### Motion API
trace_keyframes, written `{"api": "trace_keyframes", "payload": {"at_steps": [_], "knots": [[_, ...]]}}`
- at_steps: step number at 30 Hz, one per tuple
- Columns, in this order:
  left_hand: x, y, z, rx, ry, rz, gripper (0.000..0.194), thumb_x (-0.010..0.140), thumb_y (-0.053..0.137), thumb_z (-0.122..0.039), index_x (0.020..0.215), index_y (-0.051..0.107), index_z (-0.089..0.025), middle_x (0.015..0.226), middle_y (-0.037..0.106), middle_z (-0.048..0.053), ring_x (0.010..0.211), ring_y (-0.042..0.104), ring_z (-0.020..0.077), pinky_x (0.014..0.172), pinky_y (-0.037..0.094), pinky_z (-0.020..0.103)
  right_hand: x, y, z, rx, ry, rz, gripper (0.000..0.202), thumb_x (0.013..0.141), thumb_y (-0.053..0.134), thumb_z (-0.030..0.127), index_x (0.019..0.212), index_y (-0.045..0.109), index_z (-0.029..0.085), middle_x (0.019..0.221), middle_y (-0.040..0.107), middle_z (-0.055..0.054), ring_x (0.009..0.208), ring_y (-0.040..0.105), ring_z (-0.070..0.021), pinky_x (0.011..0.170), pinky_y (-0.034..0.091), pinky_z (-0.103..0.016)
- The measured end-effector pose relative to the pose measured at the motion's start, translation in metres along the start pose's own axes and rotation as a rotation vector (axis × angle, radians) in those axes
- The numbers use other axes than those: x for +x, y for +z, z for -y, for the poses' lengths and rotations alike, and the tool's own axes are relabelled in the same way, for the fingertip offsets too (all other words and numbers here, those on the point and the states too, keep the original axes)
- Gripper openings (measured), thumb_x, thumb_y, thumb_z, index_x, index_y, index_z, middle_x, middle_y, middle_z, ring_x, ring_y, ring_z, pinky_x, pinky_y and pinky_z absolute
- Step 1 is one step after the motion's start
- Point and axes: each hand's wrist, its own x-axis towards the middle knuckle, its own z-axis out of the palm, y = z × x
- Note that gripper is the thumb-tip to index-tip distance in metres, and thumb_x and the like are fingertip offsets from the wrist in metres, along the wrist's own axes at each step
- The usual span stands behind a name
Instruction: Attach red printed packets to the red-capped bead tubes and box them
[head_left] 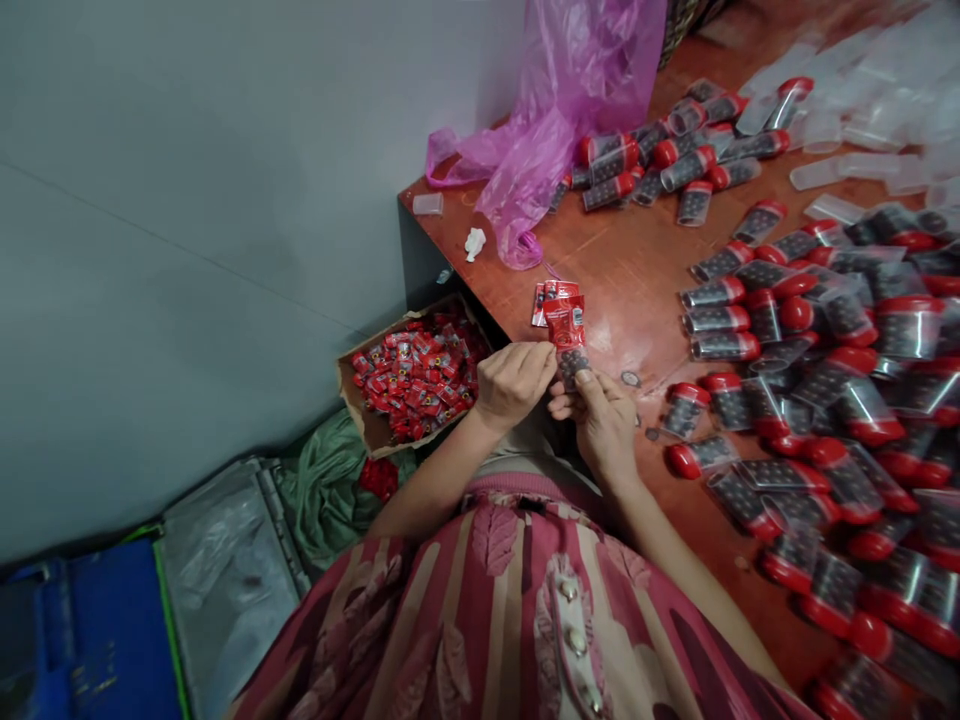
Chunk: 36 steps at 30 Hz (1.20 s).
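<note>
Over the table's near edge, my right hand (606, 425) pinches the lower end of a small packet (566, 325) between thumb and fingers. The packet has a red printed top and a clear lower part with dark, dotted contents. My left hand (516, 382) is closed, its curled fingertips against the packet's left edge; its thumb is hidden. Just behind the packet, more red printed cards or packets (539, 305) lie on the table. Below and left of my left hand, a cardboard box (367, 425) holds many small red-labelled packets.
Many red-capped clear containers with dark dotted contents (720, 320) cover the right of the reddish table (592, 250). Clear empty-looking containers (855, 170) lie at the far right. A pink plastic bag (577, 90) and crumpled white paper (474, 244) lie near the wall (187, 150). Green cloth (330, 475) lies below.
</note>
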Motion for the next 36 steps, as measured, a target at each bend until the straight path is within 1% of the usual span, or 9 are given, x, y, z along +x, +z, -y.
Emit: {"api": "trace_keyframes", "payload": {"at_steps": [5,12,20,23,26,28,30,34,36], "knots": [[-0.001,-0.001,0.0,-0.058,0.006,0.0,0.015,0.089,0.047,-0.017,0.093,0.061,-0.014,0.081,0.068,0.006,0.077,0.064,0.0136,0.074,0.047,0.025,-0.001,0.0,0.002,-0.037,-0.019,0.004,0.028,0.081,0.063,0.044,0.086,0.06,0.016,0.067,0.067,0.001,0.047,0.06,-0.0083,0.044,0.051,-0.018],[0.004,0.001,0.005,0.002,0.07,0.09,0.019,0.09,0.043,-0.019,0.076,0.057,-0.017,0.068,0.058,0.003,0.067,0.056,0.0138,0.067,0.041,0.027,-0.003,-0.001,0.002,-0.074,-0.035,-0.005,0.027,0.082,0.061,0.043,0.086,0.061,0.016,0.069,0.067,0.0,0.048,0.06,-0.0082,0.046,0.052,-0.019],[0.002,0.006,0.007,-0.056,0.029,0.105,0.02,0.09,0.041,-0.019,0.075,0.054,-0.018,0.067,0.053,0.003,0.067,0.053,0.0139,0.066,0.04,0.027,-0.006,0.002,0.002,-0.139,-0.06,-0.061,0.028,0.082,0.061,0.043,0.089,0.063,0.016,0.068,0.065,0.001,0.048,0.059,-0.0086,0.048,0.052,-0.021],[-0.001,0.007,0.0,-0.094,-0.01,0.104,0.021,0.09,0.04,-0.02,0.075,0.054,-0.018,0.065,0.054,0.003,0.064,0.053,0.0141,0.064,0.04,0.028,-0.004,0.003,0.004,-0.191,-0.094,-0.087,0.028,0.082,0.059,0.044,0.088,0.063,0.017,0.063,0.061,0.003,0.047,0.055,-0.0082,0.044,0.048,-0.02],[-0.004,0.007,-0.013,-0.178,0.01,0.16,0.022,0.09,0.042,-0.023,0.074,0.056,-0.018,0.065,0.056,0.003,0.064,0.055,0.0142,0.065,0.042,0.028,0.002,0.002,0.004,-0.319,-0.201,-0.157,0.026,0.082,0.06,0.042,0.076,0.063,0.017,0.059,0.057,0.004,0.051,0.053,-0.0081,0.046,0.044,-0.018],[-0.007,0.006,-0.021,-0.29,-0.026,0.189,0.022,0.09,0.044,-0.024,0.074,0.058,-0.017,0.067,0.059,0.004,0.066,0.057,0.0139,0.068,0.043,0.027,0.006,0.0,0.004,-0.35,-0.24,-0.192,0.027,0.082,0.06,0.041,0.069,0.061,0.017,0.058,0.056,0.004,0.052,0.052,-0.0082,0.048,0.043,-0.018],[-0.009,0.005,-0.027,-0.446,-0.209,0.17,0.021,0.089,0.047,-0.027,0.077,0.061,-0.017,0.072,0.063,0.005,0.069,0.059,0.0133,0.071,0.045,0.027,0.006,-0.003,0.004,-0.271,-0.181,-0.159,0.028,0.082,0.059,0.042,0.07,0.06,0.017,0.058,0.057,0.004,0.049,0.051,-0.008,0.046,0.043,-0.018],[-0.005,0.006,-0.026,-0.972,-0.905,0.062,0.027,0.082,0.059,-0.042,0.087,0.064,-0.016,0.081,0.066,0.004,0.071,0.061,0.0117,0.069,0.048,0.025,0.001,-0.004,0.003,-0.107,-0.067,-0.041,0.028,0.083,0.058,0.046,0.083,0.061,0.018,0.065,0.063,0.002,0.045,0.054,-0.0075,0.044,0.046,-0.019],[0.0,0.006,-0.025,-1.312,-1.138,0.09,0.035,0.076,0.064,-0.049,0.085,0.062,-0.016,0.078,0.064,0.003,0.063,0.058,0.0099,0.061,0.049,0.024,-0.001,-0.002,0.003,-0.095,-0.061,-0.004,0.029,0.083,0.059,0.046,0.085,0.062,0.017,0.068,0.065,0.001,0.046,0.055,-0.0074,0.045,0.048,-0.019]]}}
